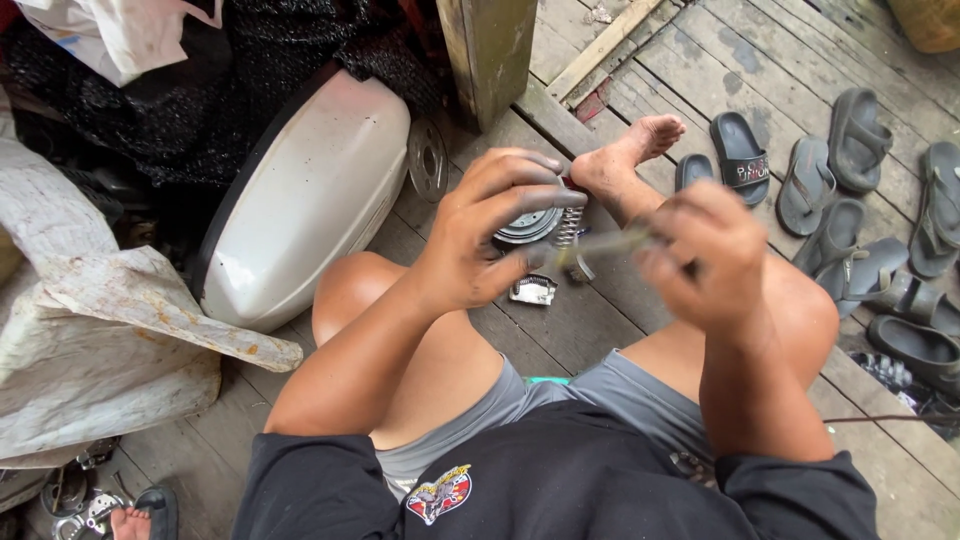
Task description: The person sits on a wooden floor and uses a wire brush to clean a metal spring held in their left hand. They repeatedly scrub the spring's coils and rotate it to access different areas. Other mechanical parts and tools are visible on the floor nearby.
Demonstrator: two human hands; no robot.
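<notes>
I sit on a wooden plank floor (580,330) with my knees up. My left hand (480,235) grips a small round metal part with a coil spring (567,228) at its side. My right hand (705,255) is closed on a thin greenish tool (610,243) whose tip meets the spring; it is blurred by motion. Beneath my hands, on the planks, lie a round grey metal disc (528,225) and a small silver metal piece (532,290). My bare foot (630,155) rests beyond them.
A white curved motorcycle body panel (305,195) lies at left beside crumpled white sheeting (90,340). Several grey and black sandals (850,200) are scattered at right. A wooden post (490,55) stands ahead. Metal parts (75,500) and another person's toes (130,522) show at bottom left.
</notes>
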